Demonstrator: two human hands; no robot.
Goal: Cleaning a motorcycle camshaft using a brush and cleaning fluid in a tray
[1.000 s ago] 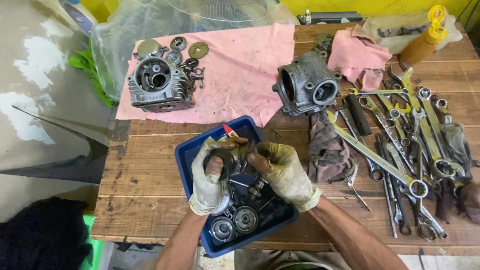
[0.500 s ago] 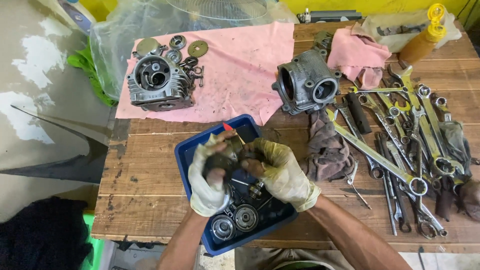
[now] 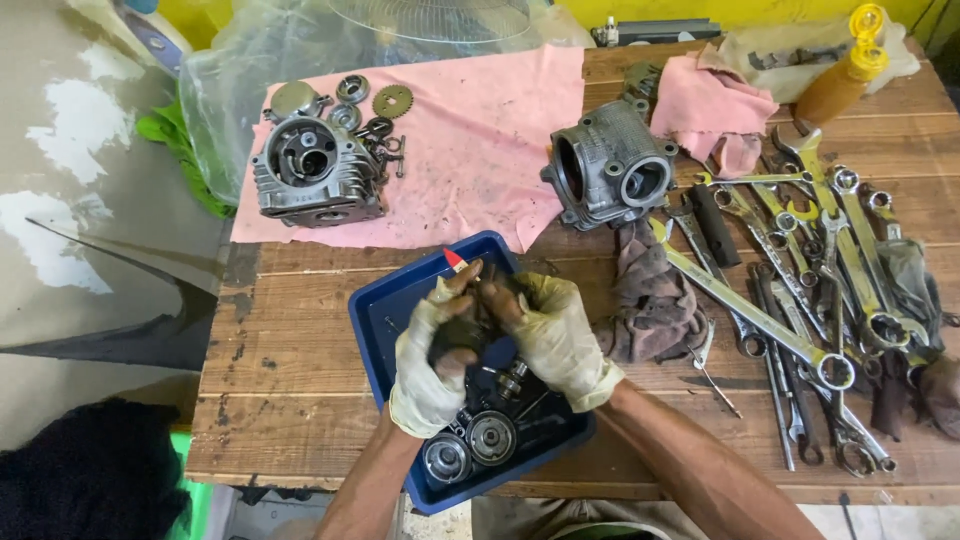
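Both gloved hands over blue tray (image 3: 372, 318), near edge of wooden table (image 3: 300, 400). Left hand (image 3: 432, 355) cupped round dark greasy engine part (image 3: 462, 335), right hand (image 3: 553, 335) pinching its top. Gears (image 3: 470, 447) in tray below. Wrenches (image 3: 800, 270) spread far right, dirty rag (image 3: 652, 300) beside.

Small dark, greasy metal part (image 3: 470, 325), held just above the blue tray (image 3: 372, 322) at lower centre of frame, clasped between two gloved hands; shape mostly hidden by them. Tray is rectangular, tilted, holding round gear-like parts (image 3: 492, 437) at its near end.
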